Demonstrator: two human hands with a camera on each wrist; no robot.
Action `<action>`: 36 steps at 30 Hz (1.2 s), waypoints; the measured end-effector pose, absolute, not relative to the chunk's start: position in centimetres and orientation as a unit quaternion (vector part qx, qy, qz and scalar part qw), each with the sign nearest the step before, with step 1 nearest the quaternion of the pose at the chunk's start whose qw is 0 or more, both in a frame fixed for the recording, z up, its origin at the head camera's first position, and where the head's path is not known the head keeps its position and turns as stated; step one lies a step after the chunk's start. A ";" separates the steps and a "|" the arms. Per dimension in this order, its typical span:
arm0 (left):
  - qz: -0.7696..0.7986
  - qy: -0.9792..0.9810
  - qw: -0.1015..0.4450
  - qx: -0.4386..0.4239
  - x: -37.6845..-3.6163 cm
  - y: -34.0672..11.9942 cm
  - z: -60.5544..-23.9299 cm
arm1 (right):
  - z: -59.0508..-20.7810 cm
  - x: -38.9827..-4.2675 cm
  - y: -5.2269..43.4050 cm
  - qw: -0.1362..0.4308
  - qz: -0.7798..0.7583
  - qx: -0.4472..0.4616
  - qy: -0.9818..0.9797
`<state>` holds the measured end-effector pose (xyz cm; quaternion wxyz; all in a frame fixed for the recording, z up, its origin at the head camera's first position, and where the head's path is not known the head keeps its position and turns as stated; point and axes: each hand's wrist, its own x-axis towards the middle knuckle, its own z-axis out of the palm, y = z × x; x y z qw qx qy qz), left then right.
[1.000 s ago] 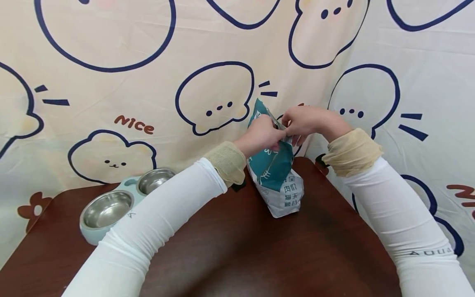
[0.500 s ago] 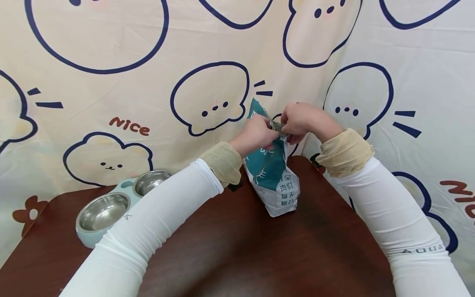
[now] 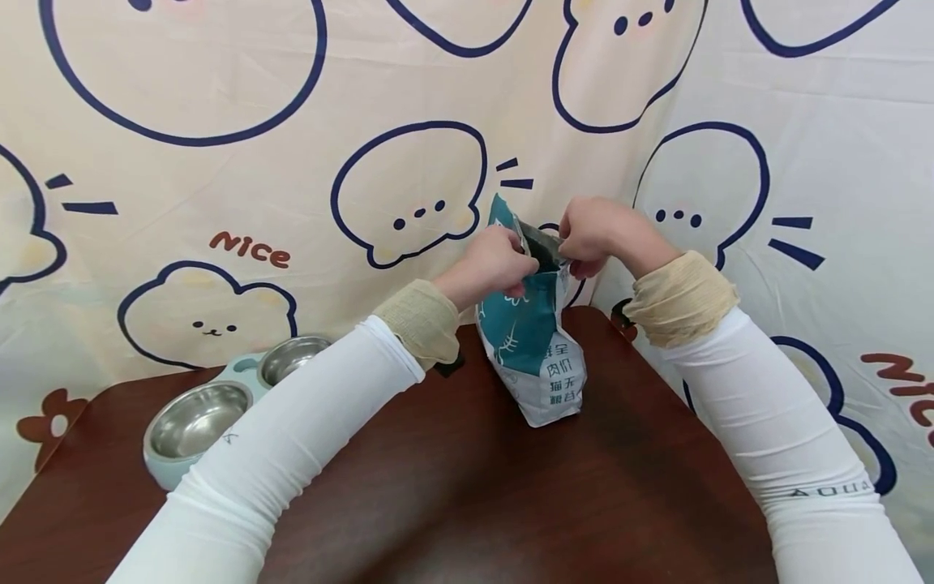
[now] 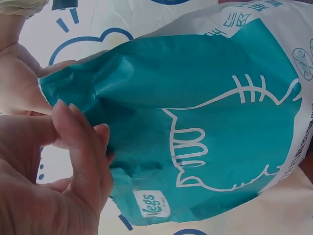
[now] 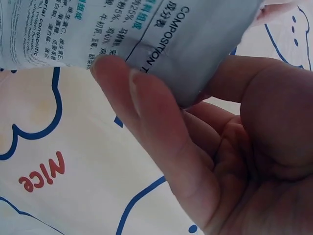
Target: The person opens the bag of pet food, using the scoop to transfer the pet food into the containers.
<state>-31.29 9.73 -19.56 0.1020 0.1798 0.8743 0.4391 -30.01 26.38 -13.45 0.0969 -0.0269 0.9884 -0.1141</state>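
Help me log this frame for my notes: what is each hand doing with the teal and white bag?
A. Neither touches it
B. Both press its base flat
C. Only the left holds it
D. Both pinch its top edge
D: the left hand and the right hand each pinch the top edge of the bag, which stands on the table.

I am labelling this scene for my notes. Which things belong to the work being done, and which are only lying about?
In the work:
- food bag, standing on the table, its top pulled apart
- left hand, pinching one side of the top
- right hand, pinching the other side

Lying about:
- double pet bowl, at the table's left
- cartoon curtain behind
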 end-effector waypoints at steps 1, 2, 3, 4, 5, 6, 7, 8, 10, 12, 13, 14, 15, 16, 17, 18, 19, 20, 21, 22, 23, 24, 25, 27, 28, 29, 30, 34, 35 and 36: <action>0.437 0.874 0.101 0.184 -31.3 9.7 -19.5 | -13.4 -30.0 26.4 0.096 -0.113 -0.027 0.989; 0.436 0.874 0.102 0.190 -31.3 9.6 -19.5 | -13.3 -30.0 26.4 0.098 -0.115 -0.028 0.988; 0.436 0.872 0.104 0.195 -31.3 9.6 -19.5 | -13.3 -30.0 26.5 0.101 -0.119 -0.029 0.987; 0.436 0.871 0.107 0.199 -31.3 9.6 -19.5 | -13.3 -30.0 26.5 0.104 -0.121 -0.029 0.987; 0.439 0.869 0.111 0.201 -31.3 9.5 -19.5 | -13.3 -30.0 26.4 0.108 -0.122 -0.027 0.986; 0.442 0.866 0.116 0.203 -31.4 9.5 -19.6 | -13.4 -30.0 26.3 0.113 -0.122 -0.026 0.986; 0.446 0.863 0.120 0.204 -31.5 9.4 -19.6 | -13.4 -30.1 26.2 0.119 -0.121 -0.024 0.985; 0.449 0.861 0.124 0.205 -31.6 9.4 -19.7 | -13.4 -30.2 26.1 0.126 -0.122 -0.022 0.984; 0.458 0.857 0.124 0.204 -32.0 9.3 -19.7 | -13.4 -30.4 25.7 0.135 -0.122 -0.019 0.983; 0.467 0.853 0.122 0.197 -32.5 9.4 -19.7 | -13.3 -30.9 25.3 0.139 -0.117 -0.021 0.983; 0.470 0.853 0.117 0.193 -32.8 9.5 -19.7 | -13.2 -31.3 25.1 0.141 -0.116 -0.024 0.983; 0.474 0.853 0.111 0.188 -33.1 9.5 -19.7 | -13.1 -31.7 25.0 0.142 -0.115 -0.028 0.983; 0.476 0.854 0.103 0.181 -33.4 9.7 -19.6 | -13.0 -32.1 24.9 0.144 -0.112 -0.034 0.983; 0.477 0.856 0.095 0.175 -33.8 9.8 -19.6 | -13.0 -32.6 24.8 0.147 -0.106 -0.042 0.982; 0.476 0.858 0.088 0.169 -34.1 9.9 -19.5 | -13.0 -33.1 24.7 0.153 -0.101 -0.050 0.982; 0.475 0.861 0.083 0.162 -34.3 10.0 -19.4 | -13.1 -33.5 24.6 0.157 -0.098 -0.056 0.981; 0.476 0.862 0.080 0.156 -34.5 10.2 -19.3 | -13.2 -33.9 24.5 0.163 -0.099 -0.061 0.980; 0.476 0.863 0.079 0.148 -34.7 10.3 -19.3 | -13.4 -34.2 24.4 0.167 -0.099 -0.065 0.979; 0.477 0.864 0.080 0.142 -34.9 10.4 -19.2 | -13.6 -34.4 24.3 0.169 -0.099 -0.067 0.978; 0.477 0.864 0.083 0.136 -35.1 10.5 -19.2 | -13.8 -34.6 24.2 0.171 -0.100 -0.069 0.978; 0.478 0.864 0.085 0.131 -35.2 10.6 -19.2 | -13.9 -34.8 24.2 0.170 -0.101 -0.070 0.978; 0.477 0.865 0.086 0.127 -35.4 10.6 -19.2 | -14.1 -34.9 24.1 0.168 -0.103 -0.068 0.978; 0.474 0.868 0.084 0.124 -35.5 10.7 -19.2 | -14.2 -34.9 24.1 0.165 -0.103 -0.066 0.979; 0.469 0.872 0.073 0.122 -35.8 10.9 -19.4 | -14.3 -35.0 24.0 0.159 -0.101 -0.062 0.980; 0.462 0.876 0.063 0.123 -35.9 11.0 -19.5 | -14.2 -35.0 24.0 0.157 -0.099 -0.058 0.981; 0.451 0.882 0.051 0.124 -36.0 11.0 -19.6 | -14.2 -35.0 24.0 0.154 -0.095 -0.054 0.982; 0.442 0.888 0.039 0.123 -36.1 11.1 -19.7 | -14.2 -35.0 24.0 0.152 -0.091 -0.049 0.983; 0.407 0.905 0.001 0.121 -36.1 10.9 -20.1 | -14.1 -34.8 24.1 0.146 -0.080 -0.028 0.986; 0.404 0.907 -0.002 0.119 -36.1 10.7 -20.2 | -14.1 -34.8 24.1 0.144 -0.078 -0.024 0.986; 0.402 0.908 -0.005 0.118 -36.1 10.6 -20.3 | -14.1 -34.8 24.2 0.143 -0.078 -0.023 0.986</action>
